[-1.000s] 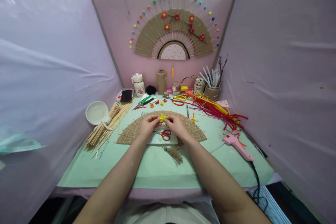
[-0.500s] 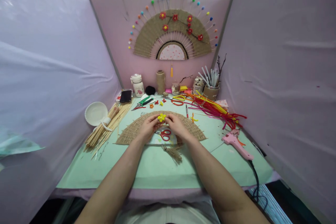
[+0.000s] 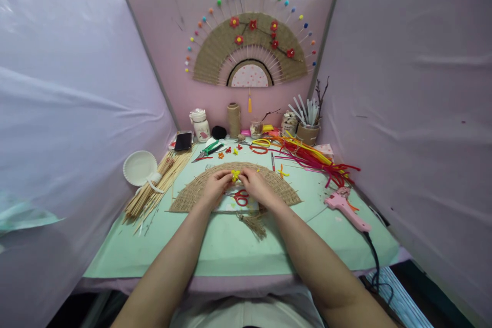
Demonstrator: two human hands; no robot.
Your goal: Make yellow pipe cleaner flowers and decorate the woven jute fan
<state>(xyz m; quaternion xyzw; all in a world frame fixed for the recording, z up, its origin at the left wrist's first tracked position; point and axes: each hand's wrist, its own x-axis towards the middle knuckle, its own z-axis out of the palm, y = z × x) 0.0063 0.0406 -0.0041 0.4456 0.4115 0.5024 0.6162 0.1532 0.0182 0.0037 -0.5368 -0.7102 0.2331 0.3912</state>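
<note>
A small yellow flower point(image 3: 235, 176) is pinched between my two hands, above the middle of a woven straw fan point(image 3: 192, 190) that lies on the table. My left hand point(image 3: 217, 187) grips it from the left with the fingertips. From the right, the fingertips of my right hand point(image 3: 253, 183) hold its other side. Just below the hands, red-handled scissors point(image 3: 242, 197) rest on the pale inner part of the fan. A straw tassel point(image 3: 253, 225) hangs toward me from the fan's lower edge.
Sticks point(image 3: 154, 192) and a white dish point(image 3: 140, 167) are at the left. Green pliers point(image 3: 210, 148), small flowers and yellow scissors point(image 3: 261, 142) lie behind the fan. At right are coloured stems point(image 3: 315, 159) and a pink glue gun point(image 3: 348, 210) with its cord.
The yellow flower has tilted between my fingers, so its face shows less. My hands have shifted slightly, and the whole view has moved a little.
</note>
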